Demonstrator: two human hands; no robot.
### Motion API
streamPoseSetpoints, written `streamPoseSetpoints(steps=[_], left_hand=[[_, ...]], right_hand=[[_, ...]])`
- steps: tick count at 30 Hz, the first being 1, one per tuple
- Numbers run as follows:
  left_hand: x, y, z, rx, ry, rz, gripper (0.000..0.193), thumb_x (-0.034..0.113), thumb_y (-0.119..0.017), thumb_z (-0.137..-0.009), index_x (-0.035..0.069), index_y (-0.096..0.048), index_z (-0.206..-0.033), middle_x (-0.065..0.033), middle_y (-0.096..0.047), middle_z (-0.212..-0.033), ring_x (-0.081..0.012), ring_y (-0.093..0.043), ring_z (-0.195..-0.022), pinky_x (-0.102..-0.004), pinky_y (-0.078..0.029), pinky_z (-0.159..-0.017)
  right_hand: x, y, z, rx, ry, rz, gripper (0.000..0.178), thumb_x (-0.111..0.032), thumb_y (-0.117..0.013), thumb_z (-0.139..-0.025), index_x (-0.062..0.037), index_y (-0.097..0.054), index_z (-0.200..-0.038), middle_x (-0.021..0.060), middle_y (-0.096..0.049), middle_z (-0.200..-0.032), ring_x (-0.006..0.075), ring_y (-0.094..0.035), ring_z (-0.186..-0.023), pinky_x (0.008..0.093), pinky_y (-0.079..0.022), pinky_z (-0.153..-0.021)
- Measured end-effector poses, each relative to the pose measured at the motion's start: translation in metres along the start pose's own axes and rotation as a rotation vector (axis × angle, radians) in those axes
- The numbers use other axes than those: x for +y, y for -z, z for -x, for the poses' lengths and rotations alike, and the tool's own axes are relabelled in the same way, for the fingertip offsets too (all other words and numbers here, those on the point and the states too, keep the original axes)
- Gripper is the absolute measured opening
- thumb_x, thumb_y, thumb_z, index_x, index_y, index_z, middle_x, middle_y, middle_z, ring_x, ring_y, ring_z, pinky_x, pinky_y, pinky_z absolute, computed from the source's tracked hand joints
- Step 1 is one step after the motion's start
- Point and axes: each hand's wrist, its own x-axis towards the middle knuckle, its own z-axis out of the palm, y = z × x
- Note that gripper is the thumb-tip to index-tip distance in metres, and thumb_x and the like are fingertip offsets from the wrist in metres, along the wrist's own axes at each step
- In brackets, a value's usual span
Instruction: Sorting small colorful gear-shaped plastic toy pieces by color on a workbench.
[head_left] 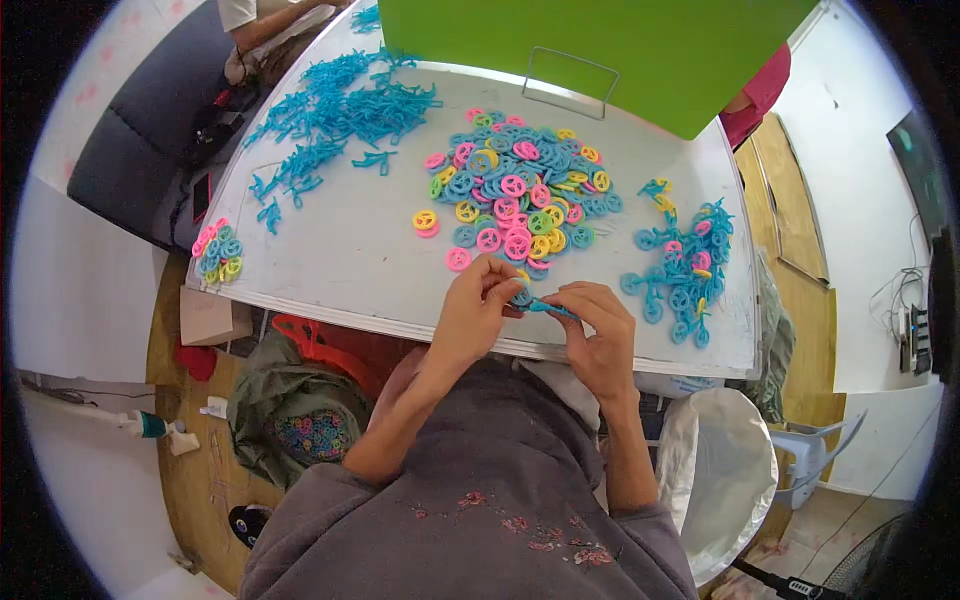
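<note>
Close to the table's front edge, my left hand (470, 312) pinches a small blue plastic wheel (521, 296). My right hand (603, 335) is closed on a thin blue plastic stem (548, 307), whose end meets the wheel between my fingertips. Whether the two are joined cannot be made out. Just beyond my hands spreads a heap of spoked plastic wheels (515, 187) in blue, pink, yellow and green. Blue forked stems (350, 110) lie piled at the far left. On the right are several stems with wheels on them (690, 265).
A green panel (590, 50) with a wire handle stands at the table's (330, 255) back. Wheels cluster at the left corner. Below sit a dark green sack (270, 420) of small coloured rings and a silver bag (720, 470). Other people's arms show at far left and right.
</note>
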Motion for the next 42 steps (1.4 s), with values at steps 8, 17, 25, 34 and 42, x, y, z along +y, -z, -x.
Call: streamPoseSetpoints(steps=[8,17,25,34,42], left_hand=[[-0.005,-0.015,0.005,0.198,-0.119,-0.210,0.006,-0.006,-0.048,-0.091,-0.003,-0.048,-0.096,-0.0103,-0.058,-0.089,-0.0150,-0.061,-0.080,-0.0288,-0.057,-0.069],[-0.020,-0.023,0.006,0.200,-0.187,0.074,0.002,-0.006,-0.048,-0.093,-0.004,-0.048,-0.091,-0.0086,-0.059,-0.086,-0.0137,-0.062,-0.083,-0.0291,-0.059,-0.072],[-0.020,-0.028,0.007,0.275,-0.348,-0.145,0.007,-0.012,-0.045,-0.090,-0.005,-0.048,-0.088,-0.0113,-0.059,-0.082,-0.0157,-0.064,-0.080,-0.0295,-0.057,-0.071],[-0.026,-0.027,0.007,0.286,-0.370,-0.247,0.012,-0.014,-0.042,-0.088,-0.004,-0.049,-0.090,-0.0143,-0.062,-0.079,-0.0204,-0.069,-0.076,-0.0292,-0.054,-0.066],[-0.016,-0.019,0.002,0.176,-0.240,-0.073,0.013,-0.010,-0.044,-0.090,-0.003,-0.052,-0.098,-0.0092,-0.062,-0.086,-0.0172,-0.066,-0.082,-0.0290,-0.056,-0.074]], right_hand=[[0.000,-0.004,0.005,-0.032,-0.241,-0.130,0.020,0.010,-0.063,-0.074,0.0005,-0.070,-0.090,0.0118,-0.070,-0.086,0.0192,-0.065,-0.081,0.0298,-0.050,-0.075],[0.006,-0.006,0.005,-0.029,-0.546,-0.347,0.014,-0.005,-0.067,-0.082,0.0031,-0.070,-0.093,0.0096,-0.071,-0.082,0.0129,-0.062,-0.071,0.0271,-0.048,-0.067],[0.021,-0.008,0.010,-0.049,-0.673,-0.632,0.020,-0.011,-0.066,-0.088,0.0046,-0.068,-0.099,0.0065,-0.069,-0.081,0.0080,-0.059,-0.073,0.0226,-0.046,-0.065],[0.014,-0.027,0.013,0.180,-0.696,-0.477,0.019,-0.008,-0.064,-0.087,0.0060,-0.066,-0.100,0.0109,-0.070,-0.082,0.0118,-0.063,-0.076,0.0256,-0.048,-0.069],[0.014,-0.014,0.010,0.175,-0.293,-0.108,0.014,0.001,-0.069,-0.076,0.0003,-0.067,-0.090,0.0139,-0.069,-0.086,0.0254,-0.066,-0.079,0.0326,-0.050,-0.072]])
